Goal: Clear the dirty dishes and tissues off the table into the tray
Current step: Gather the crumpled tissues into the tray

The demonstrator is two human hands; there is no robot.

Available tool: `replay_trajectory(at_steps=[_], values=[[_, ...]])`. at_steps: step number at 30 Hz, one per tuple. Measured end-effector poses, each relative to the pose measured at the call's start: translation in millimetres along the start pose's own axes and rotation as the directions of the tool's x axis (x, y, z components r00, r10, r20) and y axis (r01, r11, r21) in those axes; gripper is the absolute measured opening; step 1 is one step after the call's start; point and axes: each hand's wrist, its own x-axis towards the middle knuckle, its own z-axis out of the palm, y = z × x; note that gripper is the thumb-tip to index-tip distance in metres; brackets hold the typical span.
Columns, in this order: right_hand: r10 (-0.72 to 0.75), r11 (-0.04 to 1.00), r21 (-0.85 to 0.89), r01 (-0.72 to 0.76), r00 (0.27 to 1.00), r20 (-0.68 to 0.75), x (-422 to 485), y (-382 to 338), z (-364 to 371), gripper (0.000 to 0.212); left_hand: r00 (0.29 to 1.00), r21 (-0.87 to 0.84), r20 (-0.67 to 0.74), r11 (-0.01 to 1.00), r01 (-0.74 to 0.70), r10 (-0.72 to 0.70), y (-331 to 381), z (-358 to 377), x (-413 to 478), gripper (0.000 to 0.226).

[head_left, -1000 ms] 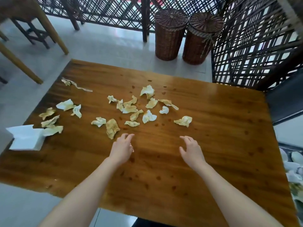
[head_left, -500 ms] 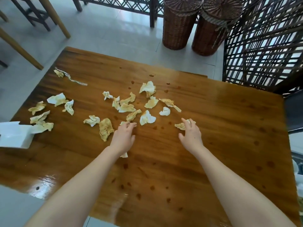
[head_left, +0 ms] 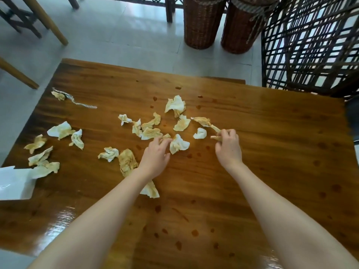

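Mostly crumpled and blotched yellow-brown, the tissues (head_left: 175,105) lie scattered across the left and middle of the wooden table (head_left: 281,142), the outermost close to its left edge beside a white box (head_left: 13,183). The right hand (head_left: 228,147) pinches a rolled stained tissue (head_left: 214,137) in curled fingers. The left hand (head_left: 155,158) touches a small scrap (head_left: 166,136) with its fingertips; whether it grasps it I cannot tell. Spotted wood runs from both hands to the right and near edges. 2 wicker baskets (head_left: 202,26) stand beyond the far edge.
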Motion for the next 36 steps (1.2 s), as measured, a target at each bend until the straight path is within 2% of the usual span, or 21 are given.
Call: replay_trajectory(at_steps=[3,5,7,9,12,16,22,27,30,36], values=[[-0.087,0.996,0.003,0.087,0.996,0.018,23.3,-30.3,4.9,0.030,1.000,-0.009,-0.009,1.000,-0.018,0.018,-11.1,-8.1,8.1,0.050],[-0.074,0.996,-0.040,0.082,0.984,0.161,34.9,-45.5,16.1,0.049,1.000,-0.028,-0.024,0.999,-0.021,0.020,-19.1,-12.3,12.5,0.048],[0.007,0.993,-0.114,0.034,0.938,0.345,41.0,-53.4,28.2,0.077,0.999,-0.035,-0.042,0.999,-0.026,0.025,-28.0,-15.6,15.3,0.047],[0.069,0.985,-0.170,0.007,0.897,0.437,43.0,-55.2,40.4,0.089,0.999,-0.055,-0.044,0.998,-0.026,0.024,-36.4,-18.6,15.3,0.046],[0.095,0.981,-0.195,-0.024,0.927,0.363,43.5,-56.6,50.1,0.077,0.999,-0.087,-0.033,0.996,-0.013,0.010,-46.8,-21.6,11.9,0.045],[0.002,0.973,-0.225,0.048,0.977,0.214,43.7,-59.1,53.3,0.063,1.000,-0.088,-0.013,0.996,0.003,-0.004,-57.5,-22.6,5.6,0.046],[0.005,0.994,-0.114,0.002,0.998,0.065,29.6,-65.9,44.7,0.052,1.000,-0.058,0.002,0.998,0.002,-0.002,-71.9,-20.3,-9.4,0.046],[0.003,0.997,-0.073,-0.002,1.000,0.022,-2.3,-66.4,38.2,0.057,0.998,-0.004,0.025,0.998,-0.063,0.064,-77.5,-16.1,-31.9,0.045],[0.018,0.997,-0.071,-0.016,1.000,0.017,-22.0,-67.2,36.5,0.058,0.975,0.090,0.133,0.977,-0.192,0.179,-75.9,-10.4,-48.8,0.050],[0.003,0.999,-0.054,0.001,0.997,0.076,-62.0,-73.4,38.1,0.058,0.934,0.098,0.284,0.962,-0.254,0.217,-66.4,2.0,-77.6,0.064]])
